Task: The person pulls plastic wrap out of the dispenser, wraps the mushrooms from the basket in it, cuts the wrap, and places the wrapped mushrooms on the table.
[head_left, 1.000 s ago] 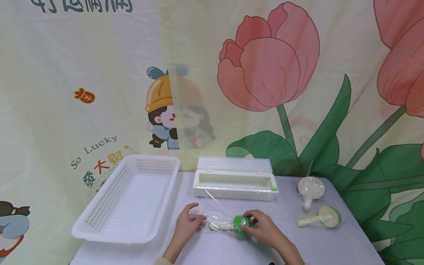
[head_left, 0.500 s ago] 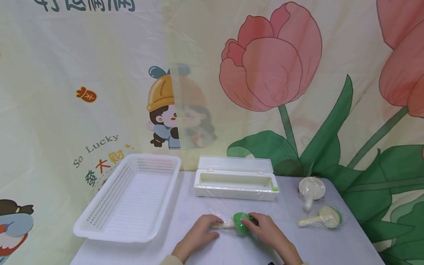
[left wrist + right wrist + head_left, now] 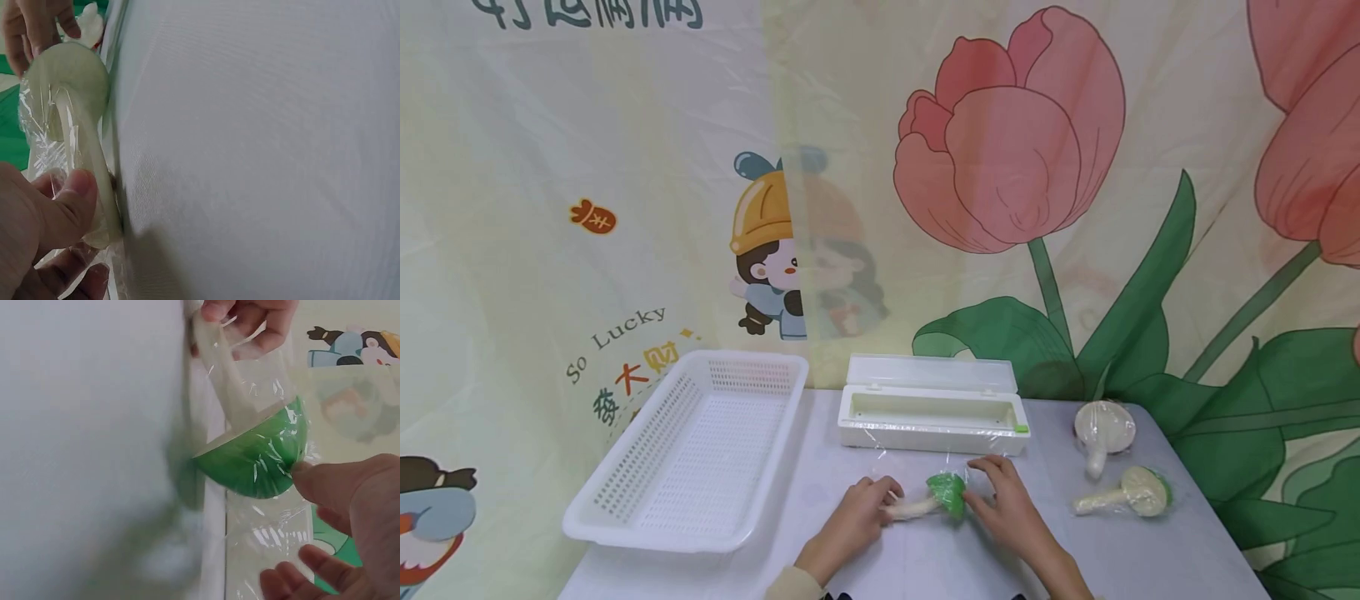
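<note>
In the head view, a toy mushroom [image 3: 947, 493] with a green cap and pale stem lies sideways over the table, with clear plastic film about it. My left hand [image 3: 856, 518] pinches the stem's end; in the left wrist view, the thumb [image 3: 80, 187] presses the stem through film. On the cap side is my right hand [image 3: 1011, 504]. Its thumb [image 3: 312, 481] touches the wrapped cap [image 3: 256, 456], while the other fingers stand spread apart from the thumb. Film stretches from the mushroom toward a white cling film box [image 3: 932, 437] with its lid raised.
A white perforated basket [image 3: 662, 540] stands on the left of the white table [image 3: 925, 575]. Two film-wrapped mushrooms, one behind [image 3: 1107, 427] and one nearer with a green cap edge [image 3: 1142, 492], lie at the right. A printed cloth [image 3: 850, 125] hangs behind.
My left hand moved right from the film's edge onto the stem. The mushroom has turned so its cap shows side-on, and my right-hand fingers have spread away from the cap.
</note>
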A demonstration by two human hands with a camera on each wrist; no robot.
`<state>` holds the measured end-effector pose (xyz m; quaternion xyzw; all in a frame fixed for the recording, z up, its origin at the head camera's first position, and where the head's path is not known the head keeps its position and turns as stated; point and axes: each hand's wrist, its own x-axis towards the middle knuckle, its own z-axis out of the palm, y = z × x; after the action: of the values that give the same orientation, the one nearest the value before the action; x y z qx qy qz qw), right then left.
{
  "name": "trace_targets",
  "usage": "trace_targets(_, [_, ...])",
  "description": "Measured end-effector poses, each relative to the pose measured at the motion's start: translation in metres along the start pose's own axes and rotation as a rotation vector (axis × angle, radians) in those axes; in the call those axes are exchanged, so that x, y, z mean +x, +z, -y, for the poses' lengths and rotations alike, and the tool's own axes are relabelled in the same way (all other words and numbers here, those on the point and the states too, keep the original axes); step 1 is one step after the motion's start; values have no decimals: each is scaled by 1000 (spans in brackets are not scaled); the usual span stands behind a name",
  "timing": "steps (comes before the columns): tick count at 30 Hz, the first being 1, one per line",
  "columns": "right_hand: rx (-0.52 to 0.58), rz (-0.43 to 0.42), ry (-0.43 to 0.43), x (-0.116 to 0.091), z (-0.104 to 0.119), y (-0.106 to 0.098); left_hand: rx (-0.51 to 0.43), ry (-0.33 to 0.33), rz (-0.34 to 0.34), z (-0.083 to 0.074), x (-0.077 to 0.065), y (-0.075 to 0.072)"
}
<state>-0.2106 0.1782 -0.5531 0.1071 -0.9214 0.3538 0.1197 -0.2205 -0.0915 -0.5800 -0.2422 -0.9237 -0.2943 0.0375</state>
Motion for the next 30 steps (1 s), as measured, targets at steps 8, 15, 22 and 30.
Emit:
trace_targets(8, [65,19,-104,3,13,-1,-51,-61,62,-2,5,-3])
trace_targets(15, [69,307,-85,4,10,-1,-36,-17,60,-3,7,-4])
trace_targets(22, [45,384,-66,0,2,0,-68,-30,88,-3,8,-5])
trace_targets(30, [47,331,-60,-3,-1,5,-57,7,69,-3,7,-8])
